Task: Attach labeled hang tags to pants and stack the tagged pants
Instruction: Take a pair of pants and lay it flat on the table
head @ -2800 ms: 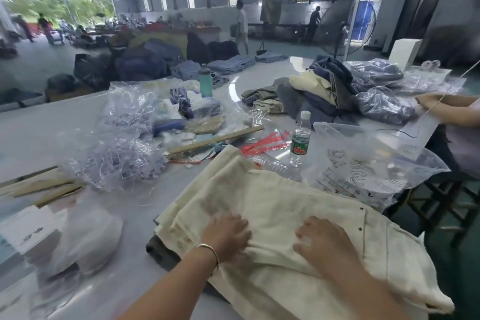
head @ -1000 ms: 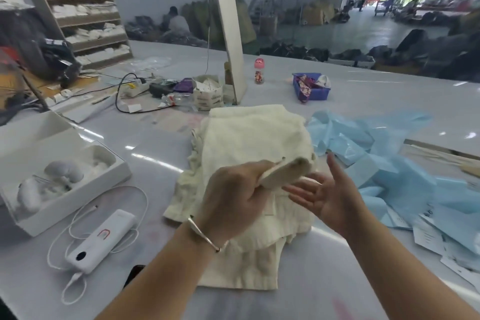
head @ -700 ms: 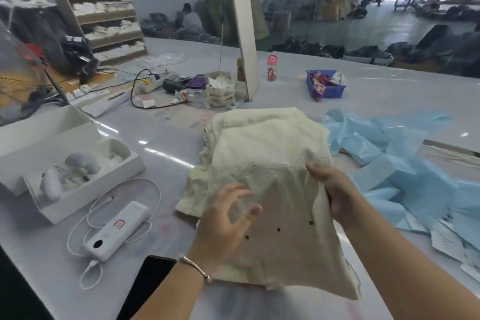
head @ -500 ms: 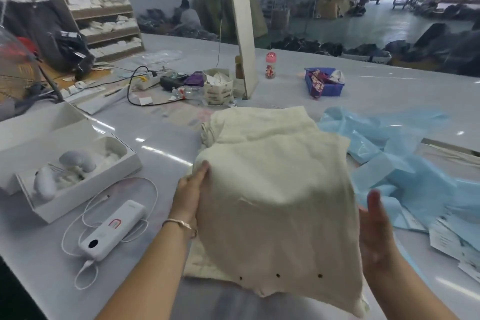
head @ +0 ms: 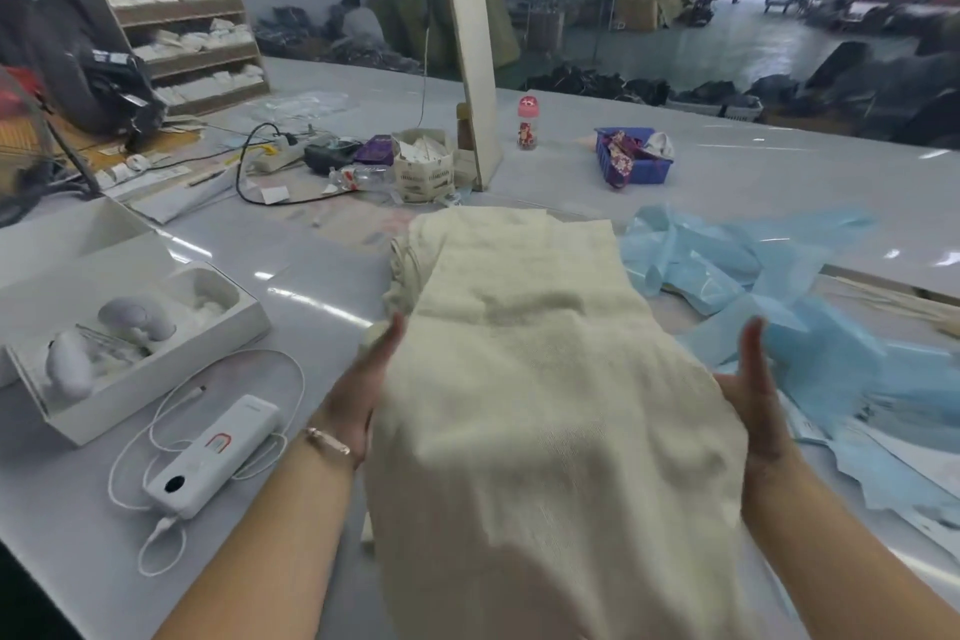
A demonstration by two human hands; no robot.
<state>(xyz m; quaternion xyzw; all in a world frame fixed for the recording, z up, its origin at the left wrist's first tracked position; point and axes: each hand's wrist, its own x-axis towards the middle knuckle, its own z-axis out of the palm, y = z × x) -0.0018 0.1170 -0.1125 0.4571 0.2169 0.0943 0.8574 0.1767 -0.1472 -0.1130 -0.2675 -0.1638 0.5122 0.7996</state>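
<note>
A folded pair of cream pants (head: 561, 431) is held up between my two hands, above a stack of cream pants (head: 488, 239) lying on the white table (head: 322, 276). My left hand (head: 363, 390) lies flat against the fold's left edge with straight fingers. My right hand (head: 753, 395) lies against the right edge, fingers straight and pointing away from me. The undersides of both hands are hidden by the cloth. No hang tag shows on the held pants.
An open white box (head: 130, 343) with pale devices and a white power bank (head: 213, 457) with its cable lie at the left. Crumpled blue plastic sheets (head: 769, 296) spread at the right. A white post (head: 472, 47), a blue basket (head: 634, 161), a paper bag (head: 421, 166) and a power strip (head: 280, 156) stand further back.
I have turned from the cluttered table to this one. The folded pants rose off the stack and came towards me, and both hands shifted to their side edges.
</note>
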